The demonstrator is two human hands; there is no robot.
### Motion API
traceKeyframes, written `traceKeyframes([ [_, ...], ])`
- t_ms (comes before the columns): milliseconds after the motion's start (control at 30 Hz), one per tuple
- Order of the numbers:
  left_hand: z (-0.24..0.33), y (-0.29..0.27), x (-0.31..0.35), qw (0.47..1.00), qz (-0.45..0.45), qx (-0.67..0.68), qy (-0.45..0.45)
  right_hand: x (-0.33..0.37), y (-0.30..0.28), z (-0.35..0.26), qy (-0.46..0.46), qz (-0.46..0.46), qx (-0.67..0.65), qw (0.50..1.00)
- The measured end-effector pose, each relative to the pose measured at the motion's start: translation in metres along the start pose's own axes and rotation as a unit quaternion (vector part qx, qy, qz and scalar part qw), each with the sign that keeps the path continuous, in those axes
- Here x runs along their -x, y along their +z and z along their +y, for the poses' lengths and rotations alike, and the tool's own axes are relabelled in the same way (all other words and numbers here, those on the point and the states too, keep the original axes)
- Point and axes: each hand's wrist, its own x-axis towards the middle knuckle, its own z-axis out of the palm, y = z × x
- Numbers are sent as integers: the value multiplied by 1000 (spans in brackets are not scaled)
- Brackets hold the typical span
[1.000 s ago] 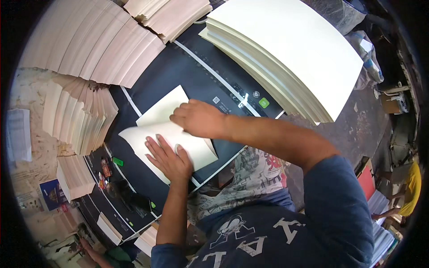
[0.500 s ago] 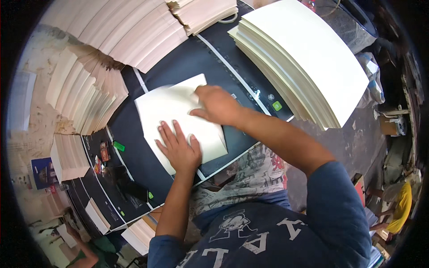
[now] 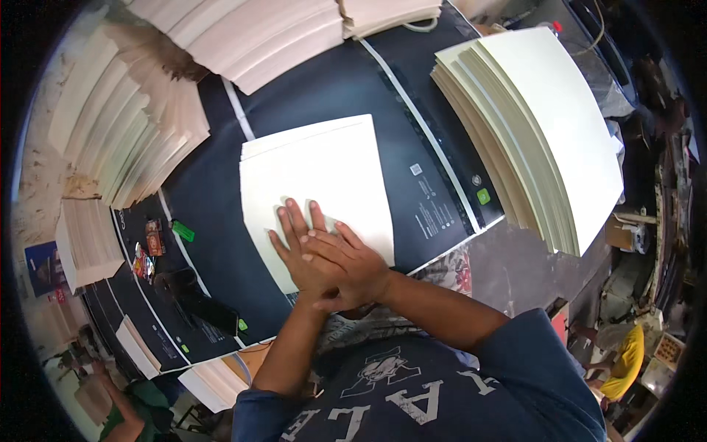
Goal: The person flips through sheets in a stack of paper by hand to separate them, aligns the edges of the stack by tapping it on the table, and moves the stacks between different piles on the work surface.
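Observation:
A folded cream paper sheet (image 3: 317, 173) lies flat on the black work surface (image 3: 324, 88) in front of me. My left hand (image 3: 294, 239) rests palm down on the sheet's near edge with fingers spread. My right hand (image 3: 346, 265) lies across the back of the left hand, fingers pointing left, pressing on the same edge. Neither hand grips anything.
A tall stack of cream sheets (image 3: 545, 125) stands at the right. Fanned piles of folded sheets (image 3: 140, 140) line the left and the far side (image 3: 265, 37). More small piles (image 3: 85, 239) sit at the lower left, beside a green tag (image 3: 183, 231) and a dark object (image 3: 195, 298).
The sheet now lies folded flat and squared. My right hand has slid back from the sheet's middle to rest over my left hand at the near edge.

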Motion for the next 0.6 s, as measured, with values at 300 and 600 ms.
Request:
traceKeyframes([
  [300,-41,-24,9,990,-4,73,119,-13,-1,1,26,18,-11,999],
  [600,-40,-22,5,984,-65,130,103,-20,9,4,19,56,-49,997],
])
